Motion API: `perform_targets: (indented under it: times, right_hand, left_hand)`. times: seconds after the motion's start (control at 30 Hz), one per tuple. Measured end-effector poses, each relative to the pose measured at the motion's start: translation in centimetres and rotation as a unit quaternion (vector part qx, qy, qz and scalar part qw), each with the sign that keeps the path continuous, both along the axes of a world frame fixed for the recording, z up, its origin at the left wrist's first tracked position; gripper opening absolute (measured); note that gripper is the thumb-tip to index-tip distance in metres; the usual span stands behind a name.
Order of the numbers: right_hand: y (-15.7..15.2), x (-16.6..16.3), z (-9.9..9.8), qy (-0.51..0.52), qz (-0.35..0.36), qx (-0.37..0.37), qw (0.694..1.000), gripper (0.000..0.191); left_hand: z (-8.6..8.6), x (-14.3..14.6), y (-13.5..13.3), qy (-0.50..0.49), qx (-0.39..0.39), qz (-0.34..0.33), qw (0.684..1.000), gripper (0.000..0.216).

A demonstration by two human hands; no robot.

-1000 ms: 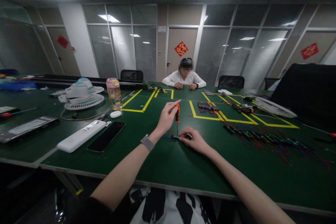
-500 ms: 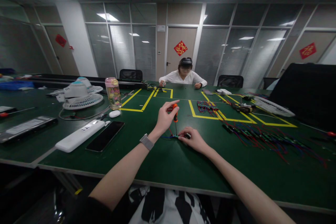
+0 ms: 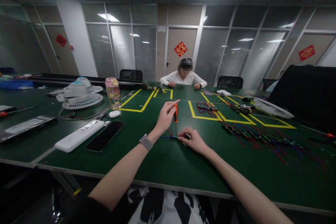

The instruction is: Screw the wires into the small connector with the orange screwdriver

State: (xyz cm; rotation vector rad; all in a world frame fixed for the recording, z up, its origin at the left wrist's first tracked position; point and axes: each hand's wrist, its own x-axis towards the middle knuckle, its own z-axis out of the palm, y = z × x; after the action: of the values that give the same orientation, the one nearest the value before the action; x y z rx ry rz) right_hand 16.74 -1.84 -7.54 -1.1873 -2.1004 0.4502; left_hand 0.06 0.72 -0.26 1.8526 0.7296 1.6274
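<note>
My left hand is closed around the handle of an orange-and-black screwdriver, index finger stretched over its top. The screwdriver stands upright, its shaft running down to a small green circuit board with red and blue wires on the table. At the board's right end, the thumb and fingertips of my right hand are pinched together, holding it down. A dark object shows by the right fingers, too small to name. The screwdriver's tip is too fine to make out.
Wired boards lie in a row at right, with another bundle beyond. At left are a phone, a white power strip, a bottle and fans. A co-worker sits opposite.
My left fingers have shifted slightly around the screwdriver handle. My right hand stays at the board. Across the table, one of the co-worker's hands has lowered to the tabletop.
</note>
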Motion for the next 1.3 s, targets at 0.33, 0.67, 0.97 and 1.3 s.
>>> perform_targets:
  times: [0.33,0.67,0.97,1.3]
  right_hand:
    - [-0.07,-0.03,-0.05,0.004,-0.005,0.009,1.000,0.013]
    - [0.04,-0.06,-0.13,0.000,-0.012,0.000,1.000,0.014]
    - [-0.27,-0.21,0.24,0.003,-0.012,0.007,1.000,0.012]
    - [-0.16,-0.17,0.11,0.004,-0.014,0.004,1.000,0.012]
  left_hand:
    - [0.04,0.07,0.01,-0.006,-0.010,-0.014,1.000,0.032]
    - [-0.03,-0.01,0.25,-0.004,-0.004,-0.031,1.000,0.032]
    - [0.07,-0.05,0.16,0.005,-0.016,-0.025,1.000,0.033]
    - [0.05,0.06,0.21,-0.002,-0.034,-0.056,0.998,0.035]
